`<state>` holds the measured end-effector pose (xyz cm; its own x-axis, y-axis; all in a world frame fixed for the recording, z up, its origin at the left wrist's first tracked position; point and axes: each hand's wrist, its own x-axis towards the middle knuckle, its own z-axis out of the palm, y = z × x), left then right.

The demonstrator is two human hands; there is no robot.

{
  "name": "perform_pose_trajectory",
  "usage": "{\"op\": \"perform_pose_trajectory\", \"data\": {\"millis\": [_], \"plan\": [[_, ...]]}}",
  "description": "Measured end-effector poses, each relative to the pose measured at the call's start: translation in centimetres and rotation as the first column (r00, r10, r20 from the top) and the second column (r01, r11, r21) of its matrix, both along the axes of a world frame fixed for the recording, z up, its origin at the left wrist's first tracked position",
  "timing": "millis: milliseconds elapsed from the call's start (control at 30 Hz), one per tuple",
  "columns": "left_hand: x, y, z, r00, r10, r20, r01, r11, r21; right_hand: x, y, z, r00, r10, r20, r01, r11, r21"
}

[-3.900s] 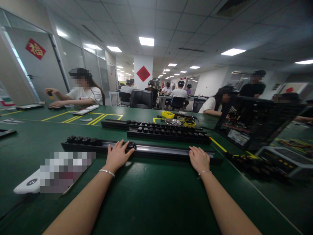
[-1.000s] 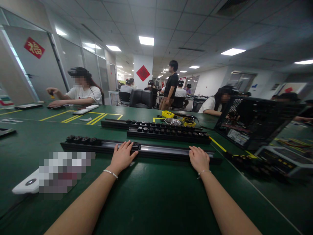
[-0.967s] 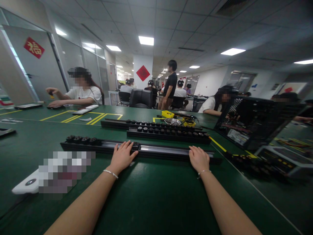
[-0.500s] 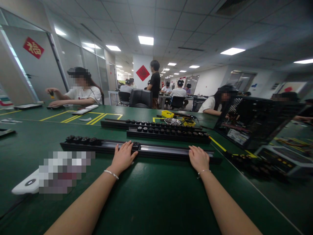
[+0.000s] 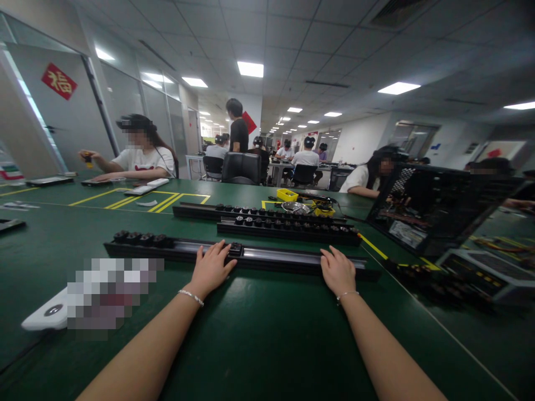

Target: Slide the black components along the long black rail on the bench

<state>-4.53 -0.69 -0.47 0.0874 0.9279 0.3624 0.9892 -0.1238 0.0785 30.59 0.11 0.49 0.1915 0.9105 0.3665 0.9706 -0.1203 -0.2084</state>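
Note:
A long black track rail [image 5: 284, 256] with a shiny metal channel lies crosswise on the green table before me. My left hand [image 5: 212, 270] rests on the rail left of its middle, fingers spread, beside a small black module [image 5: 236, 249] seated in the channel. Farther right, my right hand [image 5: 339, 271] lies over the rail with its fingers stretched out; no object shows in it. Several black round-topped modules [image 5: 146, 239] sit at the rail's left end. The undersides of both hands are hidden.
Behind lie two more black rails [image 5: 288, 227] filled with modules. A white device [image 5: 45, 317], partly blurred, is at left. To the right stand an open computer case [image 5: 434, 211] and a power supply [image 5: 489, 273]. A yellow tray [image 5: 287, 195] sits farther back. Co-workers sit around.
The small module sits slightly farther right beside my left hand. My right hand has shifted slightly left, fingers a little higher. In the background, a standing person has moved left.

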Motion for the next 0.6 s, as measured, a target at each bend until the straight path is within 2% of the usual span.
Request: {"op": "perform_pose_trajectory", "data": {"millis": [167, 300, 400, 600], "plan": [[0.1, 0.0, 0.1, 1.000, -0.001, 0.005, 0.001, 1.000, 0.000, -3.2, -0.4, 0.0, 0.970, 0.243, -0.004, -0.242, 0.968, 0.061], [0.2, 0.0, 0.0, 1.000, 0.008, 0.008, -0.008, 1.000, -0.004, -7.1, -1.0, -0.3, 0.889, 0.457, 0.023, -0.457, 0.886, 0.078], [0.3, 0.0, -0.1, 1.000, 0.007, 0.007, -0.007, 1.000, 0.010, -10.1, -1.4, -0.5, 0.811, 0.583, 0.061, -0.585, 0.811, 0.027], [0.3, 0.1, 0.0, 1.000, 0.006, 0.002, -0.006, 1.000, 0.012, -14.5, -1.6, -0.1, 0.809, 0.587, 0.035, -0.587, 0.810, -0.011]]}}
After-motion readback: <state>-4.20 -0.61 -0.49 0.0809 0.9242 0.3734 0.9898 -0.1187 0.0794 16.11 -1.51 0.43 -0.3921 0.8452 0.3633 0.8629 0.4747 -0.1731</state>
